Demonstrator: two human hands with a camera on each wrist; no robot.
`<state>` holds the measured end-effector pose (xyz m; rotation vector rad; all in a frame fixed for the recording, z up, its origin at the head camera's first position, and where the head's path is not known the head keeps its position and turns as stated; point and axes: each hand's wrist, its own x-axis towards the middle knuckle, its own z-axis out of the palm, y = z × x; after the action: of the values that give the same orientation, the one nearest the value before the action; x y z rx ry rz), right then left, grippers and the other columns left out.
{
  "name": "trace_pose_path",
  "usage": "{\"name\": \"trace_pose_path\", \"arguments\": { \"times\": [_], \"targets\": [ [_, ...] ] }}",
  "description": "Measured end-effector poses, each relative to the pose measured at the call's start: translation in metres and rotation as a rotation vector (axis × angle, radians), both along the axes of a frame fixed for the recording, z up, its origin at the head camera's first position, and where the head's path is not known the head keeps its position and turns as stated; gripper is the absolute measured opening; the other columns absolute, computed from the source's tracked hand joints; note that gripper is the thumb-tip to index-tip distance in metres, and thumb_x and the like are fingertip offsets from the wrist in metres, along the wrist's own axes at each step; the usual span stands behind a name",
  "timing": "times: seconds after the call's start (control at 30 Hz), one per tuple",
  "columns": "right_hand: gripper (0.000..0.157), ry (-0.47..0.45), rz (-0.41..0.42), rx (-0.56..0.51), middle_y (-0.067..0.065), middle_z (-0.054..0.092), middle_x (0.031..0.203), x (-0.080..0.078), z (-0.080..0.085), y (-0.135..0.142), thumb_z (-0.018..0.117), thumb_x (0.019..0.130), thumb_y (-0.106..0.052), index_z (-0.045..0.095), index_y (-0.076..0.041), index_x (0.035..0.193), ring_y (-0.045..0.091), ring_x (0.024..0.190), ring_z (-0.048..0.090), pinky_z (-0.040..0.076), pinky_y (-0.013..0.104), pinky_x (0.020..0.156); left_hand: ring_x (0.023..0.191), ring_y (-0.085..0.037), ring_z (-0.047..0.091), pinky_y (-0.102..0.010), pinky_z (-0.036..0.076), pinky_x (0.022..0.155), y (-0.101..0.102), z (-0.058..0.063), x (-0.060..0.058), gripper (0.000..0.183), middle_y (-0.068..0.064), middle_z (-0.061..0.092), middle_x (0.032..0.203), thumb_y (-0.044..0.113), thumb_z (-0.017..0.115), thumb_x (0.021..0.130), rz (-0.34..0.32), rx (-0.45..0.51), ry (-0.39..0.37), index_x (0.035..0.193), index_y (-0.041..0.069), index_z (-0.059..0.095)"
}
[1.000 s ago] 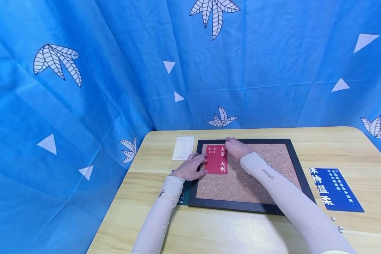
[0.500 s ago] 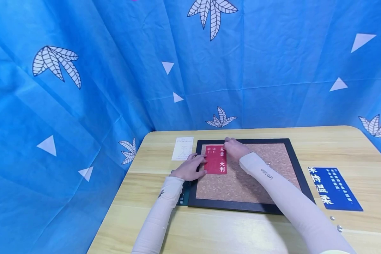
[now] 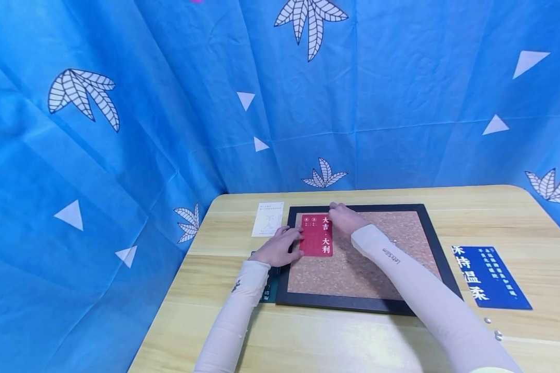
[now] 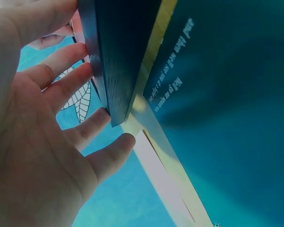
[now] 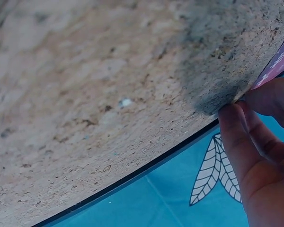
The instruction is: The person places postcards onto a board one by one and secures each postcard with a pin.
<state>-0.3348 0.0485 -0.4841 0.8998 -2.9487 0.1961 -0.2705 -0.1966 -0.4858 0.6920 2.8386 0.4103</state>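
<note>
A red card (image 3: 316, 235) with white characters lies on the framed cork board (image 3: 354, 269), near its upper left corner. My left hand (image 3: 278, 247) reaches over the black frame's left side, fingers spread, fingertips resting at the card's left edge. In the left wrist view the left palm (image 4: 42, 137) shows bare, with the fingers against the frame (image 4: 118, 52). At the card's upper right corner my right hand (image 3: 347, 219) pinches a tiny tack, almost wholly hidden between thumb and fingers. The right wrist view shows these fingertips (image 5: 231, 113) pressed together against the cork.
A white card (image 3: 268, 218) lies left of the board, and a dark green card (image 3: 270, 287) is partly under the left hand. To the right are a blue card (image 3: 494, 280) and small silver tacks (image 3: 498, 335). A blue curtain (image 3: 401, 93) hangs behind the table.
The head view has shifted very slightly. Both hands and the red card stay in the same place on the board.
</note>
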Motion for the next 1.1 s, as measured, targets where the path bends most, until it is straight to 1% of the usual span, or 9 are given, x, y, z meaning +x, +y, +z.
{"name": "trace_pose_path", "arguments": {
  "times": [0.27,0.37,0.47,0.63,0.7,0.77,0.83,0.93,1.1],
  "targets": [
    [0.023,-0.013,-0.012,-0.014,0.017,0.065,0.117,0.0006,0.0008,0.0011,0.07,0.092,0.005,0.076,-0.003,0.113,0.032,0.106,0.067,0.061,0.038,0.094,0.152,-0.027,0.036,-0.047,0.041,0.122,0.0008,-0.0008,-0.0024,0.052,-0.002,0.043,0.164,0.036,0.07,0.097,0.002,-0.02,0.042,0.144,0.016,0.06],
    [0.024,-0.027,-0.02,-0.013,0.016,0.065,0.119,0.0001,0.0002,0.0008,0.071,0.093,0.003,0.077,-0.005,0.114,0.032,0.108,0.066,0.061,0.04,0.096,0.151,-0.027,0.039,-0.047,0.041,0.122,0.0009,-0.001,-0.0026,0.053,-0.005,0.044,0.163,0.035,0.069,0.097,0.033,-0.003,0.057,0.145,0.015,0.059],
    [0.025,-0.034,-0.027,-0.011,0.015,0.065,0.12,-0.0002,-0.0009,0.0007,0.072,0.093,0.001,0.077,-0.007,0.116,0.031,0.11,0.066,0.06,0.041,0.097,0.147,-0.028,0.043,-0.046,0.045,0.119,0.0005,-0.0021,-0.0028,0.058,-0.007,0.045,0.161,0.034,0.069,0.098,0.111,0.028,0.06,0.15,0.013,0.054],
    [0.024,-0.028,-0.031,-0.012,0.016,0.065,0.121,0.0009,-0.0011,0.0005,0.071,0.094,0.0,0.076,-0.006,0.116,0.032,0.11,0.066,0.06,0.041,0.097,0.132,-0.028,0.053,-0.043,0.053,0.11,0.0016,-0.0018,-0.0031,0.069,-0.015,0.051,0.149,0.035,0.071,0.097,0.304,0.117,0.049,0.155,0.005,0.046],
    [0.023,-0.028,-0.037,-0.013,0.016,0.065,0.121,0.0013,-0.001,0.0004,0.071,0.095,0.0,0.076,-0.006,0.116,0.032,0.11,0.066,0.06,0.041,0.097,0.124,-0.028,0.057,-0.044,0.054,0.109,0.003,0.0003,-0.0025,0.069,-0.018,0.053,0.143,0.034,0.071,0.098,0.369,0.141,0.024,0.153,0.001,0.046],
    [0.024,-0.032,-0.046,-0.017,0.016,0.065,0.121,0.0014,-0.0012,0.0003,0.07,0.095,-0.001,0.076,-0.006,0.117,0.031,0.111,0.066,0.06,0.041,0.098,0.112,-0.027,0.061,-0.042,0.058,0.102,0.004,0.0022,-0.0016,0.061,-0.02,0.056,0.135,0.033,0.07,0.098,0.418,0.166,-0.025,0.146,-0.001,0.053],
    [0.024,-0.036,-0.054,-0.019,0.015,0.065,0.121,0.0017,-0.0015,0.0003,0.07,0.095,-0.002,0.075,-0.006,0.118,0.031,0.112,0.066,0.06,0.041,0.099,0.106,-0.027,0.063,-0.042,0.059,0.098,0.0048,0.0028,-0.0011,0.056,-0.02,0.059,0.132,0.032,0.07,0.099,0.45,0.184,-0.073,0.141,-0.002,0.057],
    [0.023,-0.049,-0.057,-0.029,0.014,0.064,0.119,0.0023,-0.0018,0.0004,0.07,0.095,-0.001,0.075,-0.006,0.117,0.03,0.112,0.065,0.059,0.041,0.1,0.106,-0.027,0.065,-0.043,0.06,0.097,0.0046,0.0012,-0.0019,0.051,-0.02,0.063,0.132,0.029,0.07,0.099,0.475,0.222,-0.12,0.137,-0.003,0.06],
    [0.021,-0.087,-0.059,-0.058,0.014,0.064,0.116,0.0029,-0.0023,0.0007,0.07,0.094,0.0,0.077,-0.006,0.114,0.031,0.111,0.064,0.059,0.044,0.1,0.112,-0.031,0.068,-0.048,0.058,0.102,0.0042,-0.0014,-0.0047,0.056,-0.023,0.067,0.134,0.026,0.074,0.097,0.493,0.246,-0.126,0.142,-0.004,0.057]
  ]
}}
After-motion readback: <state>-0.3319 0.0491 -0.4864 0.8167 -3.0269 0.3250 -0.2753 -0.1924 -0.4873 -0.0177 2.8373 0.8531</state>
